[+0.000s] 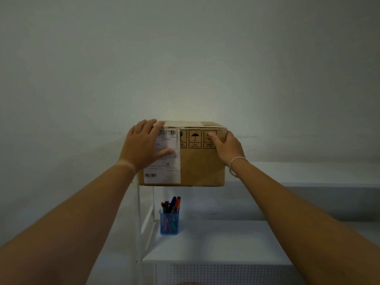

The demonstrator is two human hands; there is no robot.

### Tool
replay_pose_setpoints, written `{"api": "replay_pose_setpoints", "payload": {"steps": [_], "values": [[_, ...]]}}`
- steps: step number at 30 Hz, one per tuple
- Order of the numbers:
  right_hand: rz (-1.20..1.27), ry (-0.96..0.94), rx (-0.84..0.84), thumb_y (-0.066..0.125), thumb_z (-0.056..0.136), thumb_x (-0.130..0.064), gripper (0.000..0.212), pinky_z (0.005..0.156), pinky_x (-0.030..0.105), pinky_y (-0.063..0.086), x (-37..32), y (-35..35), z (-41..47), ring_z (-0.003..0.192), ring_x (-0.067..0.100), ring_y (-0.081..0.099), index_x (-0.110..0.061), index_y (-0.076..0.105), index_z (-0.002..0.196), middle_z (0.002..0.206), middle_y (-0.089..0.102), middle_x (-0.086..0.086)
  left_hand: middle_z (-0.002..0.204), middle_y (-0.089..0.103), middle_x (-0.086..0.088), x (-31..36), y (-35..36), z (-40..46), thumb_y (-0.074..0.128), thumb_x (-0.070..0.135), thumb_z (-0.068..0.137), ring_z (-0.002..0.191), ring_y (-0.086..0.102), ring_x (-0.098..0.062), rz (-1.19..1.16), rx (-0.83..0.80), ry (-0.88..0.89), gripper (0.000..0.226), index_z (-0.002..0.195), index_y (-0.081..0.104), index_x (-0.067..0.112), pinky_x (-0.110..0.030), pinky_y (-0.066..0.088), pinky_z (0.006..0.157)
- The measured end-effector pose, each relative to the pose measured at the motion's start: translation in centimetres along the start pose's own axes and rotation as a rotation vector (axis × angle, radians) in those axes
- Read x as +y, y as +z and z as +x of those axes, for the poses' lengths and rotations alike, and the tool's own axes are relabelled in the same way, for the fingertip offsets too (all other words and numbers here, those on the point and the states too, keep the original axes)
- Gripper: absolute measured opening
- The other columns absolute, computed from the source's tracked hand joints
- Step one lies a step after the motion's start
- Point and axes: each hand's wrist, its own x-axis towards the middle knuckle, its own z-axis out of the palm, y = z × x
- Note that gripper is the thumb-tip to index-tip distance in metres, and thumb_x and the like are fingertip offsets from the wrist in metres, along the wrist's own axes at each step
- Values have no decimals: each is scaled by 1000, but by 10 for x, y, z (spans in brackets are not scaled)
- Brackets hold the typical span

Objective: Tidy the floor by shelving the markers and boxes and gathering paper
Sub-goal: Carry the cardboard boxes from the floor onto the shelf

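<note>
Left grip (141, 145), right grip (226, 146) bracket box (198, 165) (touching).

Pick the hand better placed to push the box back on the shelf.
Left, likely: left hand lies flat on the box front, over the label, ready to push; right hand wraps its right corner.

Matt cardboard box (197, 165), paper label (167, 161)

A box (197, 165) is set at the left end of the top shelf (308, 173), against the wall (185, 58). The left hand (141, 145) is laid flat on its front face, and the right hand (228, 147) is wrapped round its right front edge. Directly below, on the lower shelf (226, 239), a holder (169, 223) is placed with markers (171, 203) standing in it.
</note>
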Motion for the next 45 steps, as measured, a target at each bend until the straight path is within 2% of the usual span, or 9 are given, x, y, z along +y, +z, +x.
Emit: {"api": "replay_pose_setpoints", "payload": {"steps": [6, 10, 16, 20, 26, 30, 32, 39, 45], "values": [[-48, -13, -110, 57, 89, -39, 65, 102, 36, 41, 3, -13, -14, 129, 28, 46, -18, 32, 144, 144, 47, 8, 143, 44, -15, 5, -6, -2, 55, 64, 77, 133, 39, -36, 35, -14, -12, 84, 142, 38, 13, -53, 30, 111], [-133, 13, -99, 56, 88, -44, 76, 109, 41, 33, 11, -41, -36, 139, 29, 34, -19, 18, 150, 154, 32, 9, 151, 37, -14, 31, -24, 4, 53, 60, 82, 140, 31, -36, 54, -9, 31, 79, 146, 33, 17, -57, 19, 115], [-263, 64, 18, 56, 88, -44, 76, 110, 40, 32, 33, -144, -79, 139, 29, 34, -19, 20, 149, 153, 32, 10, 147, 43, -12, 124, -46, 20, 55, 58, 82, 134, 40, -33, -156, 18, 118, 74, 143, 38, 19, -49, 29, 111], [-362, 107, 102, 55, 88, -44, 75, 111, 38, 29, 50, -227, -121, 140, 27, 32, -19, 20, 149, 154, 31, 9, 149, 40, -12, 211, -54, 19, 54, 56, 83, 135, 39, -32, -300, -9, 206, 74, 144, 37, 19, -45, 29, 112], [-570, 311, 368, 57, 88, -42, 68, 109, 39, 31, 93, -395, -243, 135, 31, 39, -15, 31, 145, 147, 40, 14, 152, 35, -9, 417, -90, -20, 53, 57, 84, 137, 36, -30, -583, -100, 488, 74, 146, 33, 22, -40, 28, 112], [-650, 505, 478, 56, 87, -47, 74, 112, 38, 28, 127, -482, -335, 139, 29, 33, -17, 25, 148, 152, 33, 13, 147, 42, -10, 541, -109, -60, 46, 64, 77, 130, 44, -31, -737, -162, 641, 80, 143, 38, 20, -38, 35, 107], [-681, 595, 523, 56, 86, -49, 76, 112, 36, 27, 145, -516, -381, 139, 27, 33, -17, 25, 148, 152, 33, 11, 150, 39, -9, 595, -115, -87, 51, 61, 81, 133, 41, -31, -809, -240, 707, 76, 144, 37, 21, -38, 34, 109], [-625, 940, 652, 59, 83, -49, 80, 108, 37, 34, 238, -576, -526, 136, 27, 38, -17, 26, 148, 150, 36, 13, 152, 36, -7, 755, -101, -192, 54, 54, 85, 136, 37, -28, -939, -461, 900, 72, 146, 33, 23, -38, 31, 111], [-525, 1124, 624, 59, 84, -47, 78, 109, 38, 33, 347, -579, -584, 138, 27, 36, -13, 27, 147, 151, 35, 12, 153, 33, -3, 840, -40, -270, 52, 55, 86, 137, 35, -27, -959, -733, 888, 72, 147, 29, 23, -41, 33, 110]]}}
